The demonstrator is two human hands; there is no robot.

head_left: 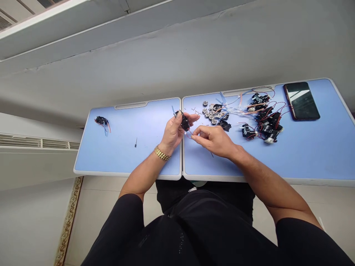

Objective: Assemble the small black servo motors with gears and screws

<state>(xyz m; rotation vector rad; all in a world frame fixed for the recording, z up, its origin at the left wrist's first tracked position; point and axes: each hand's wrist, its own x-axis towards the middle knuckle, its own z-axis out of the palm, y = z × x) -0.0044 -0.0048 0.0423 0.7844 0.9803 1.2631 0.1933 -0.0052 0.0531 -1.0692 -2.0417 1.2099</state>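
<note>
1. Left hand (173,135): closed, gripping a small black wired part (184,122) between thumb and fingers, above the join of the two table halves. The part is tilted, with a blue tube (173,109) sticking out on its far left side.
2. Right hand (213,141): fingers curled and pinched together just beside the left hand, at a thin red wire (189,134) running from the part. The fingertips hide the contact, so a firm grip cannot be confirmed.
3. Work surface: a blue folding table (305,159) in two halves. A gold watch (162,153) is worn on the left wrist.
4. Set apart: one black wired unit (101,120) lies alone on the far left of the left half, with blue and red leads. A thin pin (135,142) lies near the middle of that half.
5. Remaining stock: a cluster of black wired units (266,123) lies on the right half, tangled in red leads. Nearer the centre are silver metal discs (209,112) and loose small bits (196,112).
6. Progress: judging by the layout, one unit stands separate and one is in hand, while most stay in the right-hand cluster.
7. Also present: a black phone (301,101), far right, face up.
</note>
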